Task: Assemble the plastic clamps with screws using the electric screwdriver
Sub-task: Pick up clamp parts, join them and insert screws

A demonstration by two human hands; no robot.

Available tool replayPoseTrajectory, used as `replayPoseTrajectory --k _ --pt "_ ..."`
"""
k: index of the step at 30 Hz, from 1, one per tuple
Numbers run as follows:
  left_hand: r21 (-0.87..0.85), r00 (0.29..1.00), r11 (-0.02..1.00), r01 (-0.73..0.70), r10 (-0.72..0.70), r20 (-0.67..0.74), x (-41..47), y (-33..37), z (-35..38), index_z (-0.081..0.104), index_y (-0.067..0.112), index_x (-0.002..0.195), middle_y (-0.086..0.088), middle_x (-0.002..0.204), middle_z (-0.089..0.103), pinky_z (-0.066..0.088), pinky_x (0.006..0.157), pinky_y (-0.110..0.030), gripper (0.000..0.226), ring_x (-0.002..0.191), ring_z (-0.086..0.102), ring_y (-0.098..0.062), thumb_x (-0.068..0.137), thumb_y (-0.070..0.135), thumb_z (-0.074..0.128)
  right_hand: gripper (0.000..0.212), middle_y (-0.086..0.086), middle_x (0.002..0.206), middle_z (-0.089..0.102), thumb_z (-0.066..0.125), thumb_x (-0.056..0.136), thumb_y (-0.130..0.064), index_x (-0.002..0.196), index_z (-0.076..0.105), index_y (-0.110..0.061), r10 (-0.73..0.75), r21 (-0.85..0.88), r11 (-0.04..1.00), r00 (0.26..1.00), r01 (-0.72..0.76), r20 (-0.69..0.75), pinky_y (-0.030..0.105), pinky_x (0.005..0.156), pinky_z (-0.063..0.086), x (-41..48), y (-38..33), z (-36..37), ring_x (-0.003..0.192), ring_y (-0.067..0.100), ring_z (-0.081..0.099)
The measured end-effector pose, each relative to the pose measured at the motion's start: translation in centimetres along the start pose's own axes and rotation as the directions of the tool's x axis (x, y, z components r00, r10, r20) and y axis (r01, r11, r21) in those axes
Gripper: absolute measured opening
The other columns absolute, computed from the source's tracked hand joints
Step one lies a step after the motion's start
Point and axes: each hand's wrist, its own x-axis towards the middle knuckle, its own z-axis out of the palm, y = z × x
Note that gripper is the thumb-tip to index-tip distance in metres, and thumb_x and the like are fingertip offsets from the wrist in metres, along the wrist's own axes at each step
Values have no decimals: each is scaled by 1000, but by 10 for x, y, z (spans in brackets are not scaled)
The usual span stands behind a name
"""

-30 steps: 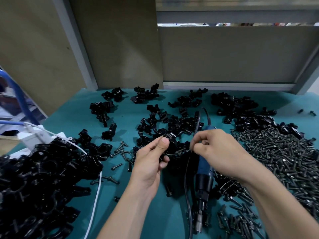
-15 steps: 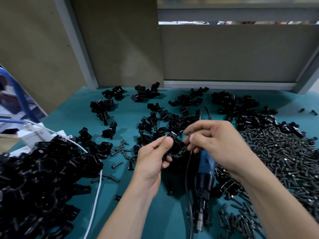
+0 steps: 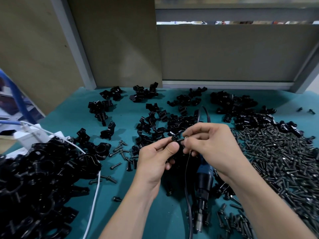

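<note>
My left hand (image 3: pixel 156 159) pinches a small black plastic clamp (image 3: pixel 174 139) between thumb and forefinger, above the middle of the teal table. My right hand (image 3: pixel 212 144) meets it from the right, fingertips holding a dark screw (image 3: pixel 181 140) against the clamp. The blue electric screwdriver (image 3: pixel 203 183) lies on the table below my right hand, tip toward me, its black cord (image 3: pixel 187 169) running past my fingers. Neither hand holds the screwdriver.
A large heap of black clamps (image 3: pixel 34 183) fills the left front. Loose clamps (image 3: pixel 151 121) scatter across the middle and back. A wide pile of screws (image 3: pixel 279 152) lies at the right. A white cable (image 3: pixel 94 200) and charger (image 3: pixel 29 137) sit at the left.
Both hands have lifted slightly and come closer together. My right fingers now press a screw to the clamp in my left hand. The screwdriver has stayed on the table.
</note>
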Motion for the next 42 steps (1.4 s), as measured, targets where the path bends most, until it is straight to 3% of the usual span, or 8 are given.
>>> replayPoseTrajectory --k 9,17,21,24,29,34,38,42 --pt "-8 999 999 -40 40 30 -2 1 0 75 17 110 -1 73 72 43 47 -17 52 53 54 -9 60 29 85 17 0 70 75 89 79 -18 77 80 -32 -36 -59 998 995 30 -90 37 66 58 3 6 -2 58 10 63" --pt "-4 992 994 -112 112 49 -3 2 -1 79 19 104 -4 76 74 46 49 -18 45 55 57 -9 60 25 86 18 -7 63 71 87 81 -16 73 79 -31 -41 -17 999 992 39 -120 13 55 46 3 10 3 53 -2 58" --pt "-7 987 989 -149 149 58 -4 1 -1 83 22 99 -7 78 75 48 50 -18 44 57 59 -10 56 29 90 16 0 65 71 86 82 -14 73 79 -25 -2 53 999 995 7 -97 21 57 48 5 13 2 55 7 56" --pt "34 980 980 -195 193 46 -4 -1 -1 82 21 107 -9 87 79 49 53 -20 51 60 59 -12 60 37 92 16 3 64 68 86 81 -10 72 79 -21 -16 83 996 999 18 -31 20 56 47 3 13 4 56 9 54" --pt "112 972 965 -236 236 13 -3 -1 -1 80 24 111 -6 93 80 50 54 -22 54 63 62 -14 62 44 92 15 5 63 67 83 83 -10 72 78 -19 -12 99 995 997 20 -76 21 55 47 2 15 9 54 10 53" --pt "160 970 957 -244 243 27 -5 1 -1 79 36 109 1 96 81 53 61 -21 45 78 71 -13 67 34 93 18 4 61 66 80 86 -7 70 78 -16 44 219 975 997 -29 -63 17 53 46 0 13 12 51 8 53" --pt "165 967 953 -256 253 39 -5 3 -2 80 39 108 1 94 81 54 62 -21 45 76 68 -10 65 35 93 22 5 63 66 80 86 -9 68 77 -20 17 158 987 999 -12 -36 20 54 46 0 13 11 54 9 54" --pt "199 967 946 -256 250 53 -5 2 -2 79 41 109 6 98 81 55 63 -21 41 77 69 -9 70 32 90 21 -5 60 66 82 86 -18 68 74 -26 -40 -46 998 996 36 -80 22 59 45 0 14 11 55 3 54"
